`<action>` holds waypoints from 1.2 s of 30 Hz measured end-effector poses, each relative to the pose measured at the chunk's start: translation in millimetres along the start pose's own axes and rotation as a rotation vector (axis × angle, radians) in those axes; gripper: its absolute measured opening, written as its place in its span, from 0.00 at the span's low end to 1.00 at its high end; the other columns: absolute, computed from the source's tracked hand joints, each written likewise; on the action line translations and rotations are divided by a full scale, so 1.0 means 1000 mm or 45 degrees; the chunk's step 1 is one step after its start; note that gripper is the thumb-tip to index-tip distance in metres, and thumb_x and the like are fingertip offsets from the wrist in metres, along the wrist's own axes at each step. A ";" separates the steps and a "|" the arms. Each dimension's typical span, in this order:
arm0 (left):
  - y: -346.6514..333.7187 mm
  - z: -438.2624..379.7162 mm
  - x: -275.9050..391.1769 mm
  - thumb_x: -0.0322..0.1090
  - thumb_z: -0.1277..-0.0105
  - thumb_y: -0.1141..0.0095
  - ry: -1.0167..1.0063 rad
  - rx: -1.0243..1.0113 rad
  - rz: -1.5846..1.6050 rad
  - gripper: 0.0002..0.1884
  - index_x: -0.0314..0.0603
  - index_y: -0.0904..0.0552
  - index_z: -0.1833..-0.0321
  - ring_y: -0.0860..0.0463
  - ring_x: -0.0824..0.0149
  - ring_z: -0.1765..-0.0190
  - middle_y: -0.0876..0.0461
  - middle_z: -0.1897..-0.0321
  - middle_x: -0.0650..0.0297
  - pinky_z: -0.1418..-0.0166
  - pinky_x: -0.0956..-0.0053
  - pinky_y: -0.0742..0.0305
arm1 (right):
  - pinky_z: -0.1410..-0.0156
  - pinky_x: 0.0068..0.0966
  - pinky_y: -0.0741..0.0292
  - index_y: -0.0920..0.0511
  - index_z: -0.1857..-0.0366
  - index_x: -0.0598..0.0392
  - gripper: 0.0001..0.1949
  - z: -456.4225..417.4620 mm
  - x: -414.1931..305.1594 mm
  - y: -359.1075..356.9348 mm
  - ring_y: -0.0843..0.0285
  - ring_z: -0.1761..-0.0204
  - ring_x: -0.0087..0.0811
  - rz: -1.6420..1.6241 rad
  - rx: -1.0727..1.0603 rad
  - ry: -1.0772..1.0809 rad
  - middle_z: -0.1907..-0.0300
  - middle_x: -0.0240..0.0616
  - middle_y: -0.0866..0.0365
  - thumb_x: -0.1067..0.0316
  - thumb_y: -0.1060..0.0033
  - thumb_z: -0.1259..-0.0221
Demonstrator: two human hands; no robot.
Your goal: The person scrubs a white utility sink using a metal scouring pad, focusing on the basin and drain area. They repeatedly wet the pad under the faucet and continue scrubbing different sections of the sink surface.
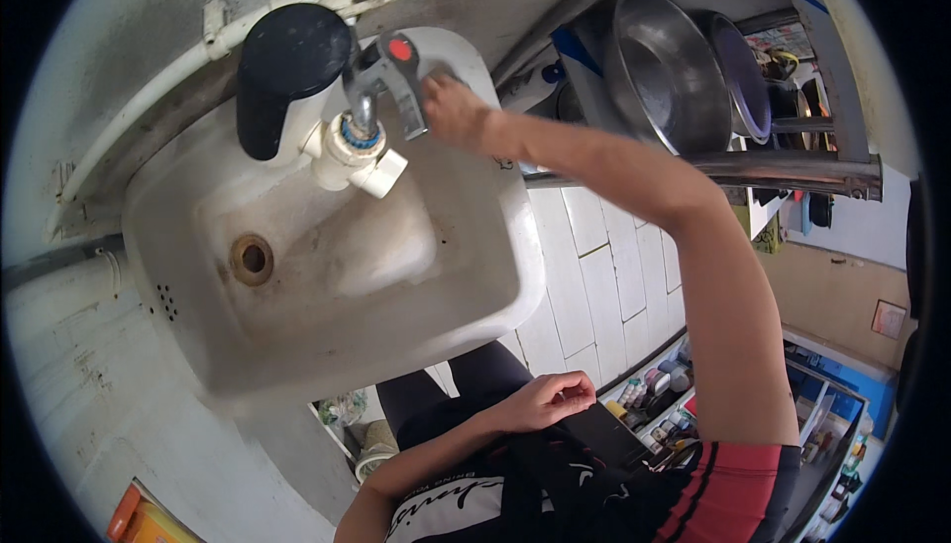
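Observation:
My right hand [455, 113] is closed around a metal hand tool [405, 90] with a dark grip and a red spot, perhaps a wrench. The tool's head reaches a chromed pipe [364, 108], though blur hides whether it grips it. Below that pipe is a white plastic fitting [342, 160] with a blue ring and a side outlet. Attached beside it is a white tap body [297, 116] under a rounded black cover [293, 71]. All of this stands over a stained ceramic sink [531, 268]. My left hand [546, 402] rests before my waist, fingers loosely curled, nothing seen in it.
A brown-rimmed drain [252, 259] opens in the basin. White pipes [141, 104] run along the wall. To the right, a metal rack [780, 169] holds a steel basin [669, 71]. White floor tiles [587, 246] and a tray of bottles [654, 409] lie beyond the sink.

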State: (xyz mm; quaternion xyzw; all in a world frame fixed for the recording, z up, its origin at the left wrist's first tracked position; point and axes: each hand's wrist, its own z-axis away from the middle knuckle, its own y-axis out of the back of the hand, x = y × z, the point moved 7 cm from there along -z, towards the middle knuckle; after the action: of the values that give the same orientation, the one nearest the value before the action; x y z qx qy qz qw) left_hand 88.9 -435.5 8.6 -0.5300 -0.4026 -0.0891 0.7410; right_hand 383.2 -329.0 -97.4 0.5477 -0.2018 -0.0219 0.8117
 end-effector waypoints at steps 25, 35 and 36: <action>0.018 0.068 0.024 0.35 0.37 0.51 -0.408 0.257 -0.008 0.08 0.38 0.27 0.64 0.25 0.74 0.66 0.24 0.71 0.65 0.60 0.79 0.31 | 0.61 0.38 0.28 0.24 0.74 0.57 0.08 -0.038 -0.011 -0.069 0.25 0.63 0.42 -0.491 0.107 -0.249 0.68 0.46 0.24 0.65 0.49 0.51; 0.031 0.099 0.025 0.35 0.38 0.51 -0.677 0.318 0.045 0.08 0.38 0.27 0.64 0.26 0.74 0.68 0.24 0.72 0.64 0.62 0.78 0.30 | 0.58 0.37 0.27 0.21 0.74 0.55 0.06 0.040 -0.145 -0.074 0.24 0.59 0.45 -0.562 -0.802 0.401 0.70 0.47 0.23 0.70 0.48 0.55; 0.033 0.103 0.025 0.36 0.38 0.51 -0.701 0.339 0.056 0.08 0.38 0.27 0.64 0.26 0.73 0.67 0.24 0.72 0.64 0.62 0.78 0.30 | 0.55 0.38 0.28 0.22 0.74 0.55 0.06 0.022 -0.124 -0.058 0.25 0.58 0.44 -0.488 -0.669 0.286 0.68 0.47 0.23 0.69 0.49 0.54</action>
State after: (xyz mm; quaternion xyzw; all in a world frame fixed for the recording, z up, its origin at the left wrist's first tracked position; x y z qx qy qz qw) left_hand 71.9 -326.2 13.8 -0.4412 -0.5848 0.1276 0.6686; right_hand 272.2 -339.8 -180.5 0.3467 0.0080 -0.1647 0.9233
